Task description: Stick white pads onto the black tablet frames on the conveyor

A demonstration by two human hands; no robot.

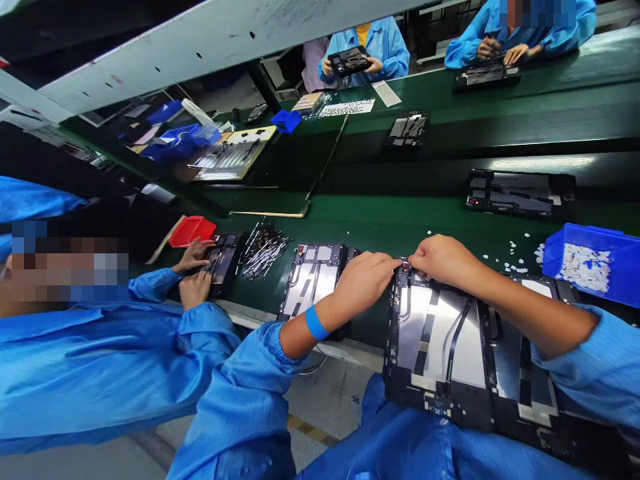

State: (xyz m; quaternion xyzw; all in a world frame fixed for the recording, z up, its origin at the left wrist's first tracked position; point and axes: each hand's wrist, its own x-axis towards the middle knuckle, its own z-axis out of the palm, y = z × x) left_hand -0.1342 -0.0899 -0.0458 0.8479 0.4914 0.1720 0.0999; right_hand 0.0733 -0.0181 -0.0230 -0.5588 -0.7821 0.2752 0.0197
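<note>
An opened tablet chassis [440, 347] with silver plates and black flex cables lies in front of me, its near edge over my lap. My left hand [367, 280] rests on its far left corner, fingers curled and pinched at the top edge. My right hand [443, 260] meets it there, fingertips pressed on a small red part [405, 265] at the rim. What the fingers hold is too small to name. A blue band is on my left wrist. A second chassis [535, 360] lies under my right forearm.
Another open chassis [313, 277] lies left of my hands. A blue bin [590, 263] of small white parts stands right, with bits scattered nearby. A co-worker's hands [195, 273] work on a device at left beside a red tray [193, 230]. Further chassis ride the green belt [400, 220].
</note>
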